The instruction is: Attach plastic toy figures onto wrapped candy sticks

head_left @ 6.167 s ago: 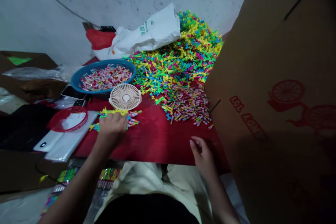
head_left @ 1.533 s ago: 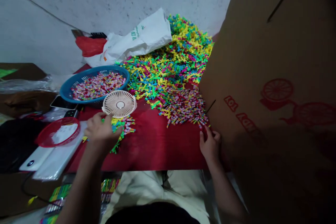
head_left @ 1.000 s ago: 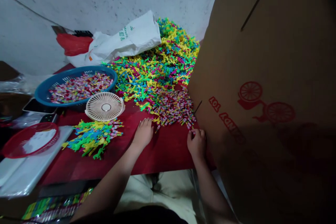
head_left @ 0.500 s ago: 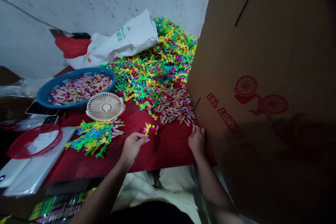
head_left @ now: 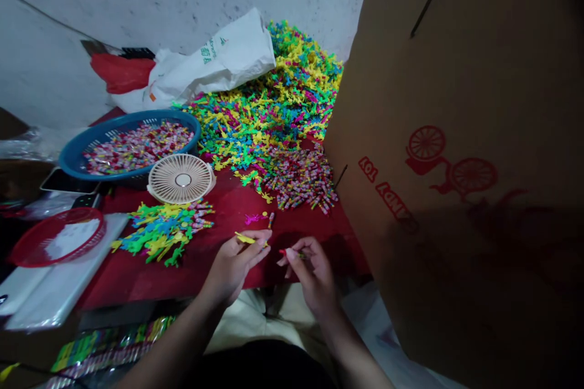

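My left hand pinches a yellow plastic figure between thumb and fingers above the front of the red table. Just to its right, my right hand grips a small wrapped tube, its red end poking out toward the left hand; the fingers hide most of it. The two hands are close together but apart. Beyond them lie a magenta figure and one loose tube. At left, figures with tubes on their ends form a bunch. A pile of wrapped tubes sits beyond the right hand.
Behind is a large heap of coloured figures beside a white sack. A blue basket of tubes, a round fan and a red basket stand left. A tall cardboard box walls the right side.
My right hand has come from the edge of the tube pile to beside my left hand, bringing a small wrapped tube. My left hand has lifted the yellow figure off the table toward me.
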A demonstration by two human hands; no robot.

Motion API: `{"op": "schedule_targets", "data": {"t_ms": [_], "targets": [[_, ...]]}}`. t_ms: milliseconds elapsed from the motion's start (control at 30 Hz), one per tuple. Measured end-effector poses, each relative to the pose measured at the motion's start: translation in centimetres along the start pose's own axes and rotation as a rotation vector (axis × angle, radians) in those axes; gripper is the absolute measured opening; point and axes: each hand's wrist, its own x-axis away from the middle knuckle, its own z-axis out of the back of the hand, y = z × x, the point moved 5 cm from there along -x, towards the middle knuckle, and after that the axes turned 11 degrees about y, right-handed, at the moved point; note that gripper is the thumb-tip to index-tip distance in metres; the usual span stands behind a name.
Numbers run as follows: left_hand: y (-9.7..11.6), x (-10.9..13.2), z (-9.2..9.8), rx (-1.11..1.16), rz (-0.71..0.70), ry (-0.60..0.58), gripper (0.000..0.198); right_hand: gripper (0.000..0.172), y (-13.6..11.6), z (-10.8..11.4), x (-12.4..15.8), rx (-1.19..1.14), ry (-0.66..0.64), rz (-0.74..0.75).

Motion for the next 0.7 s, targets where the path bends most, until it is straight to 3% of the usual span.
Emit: {"op": "schedule_targets", "data": {"t_ms": [133, 367, 700], "targets": [[0.3, -0.1, -0.1, -0.124, -0.124, 0.058, 0.049, 0.027, -1.4, -0.7, 0.0, 0.002, -0.028, 0.035], [0.2, 1.9, -1.1, -0.031, -0.01, -0.034, 0.041, 0.024, -2.0, 0.1, 0.2, 0.032, -0.057, 0.065], [2.2, 3.7, -2.0, -0.004, -0.052, -0.053, 0.036, 0.015, -4.9, 0.1, 1.6, -0.003, -0.071, 0.172]]}}
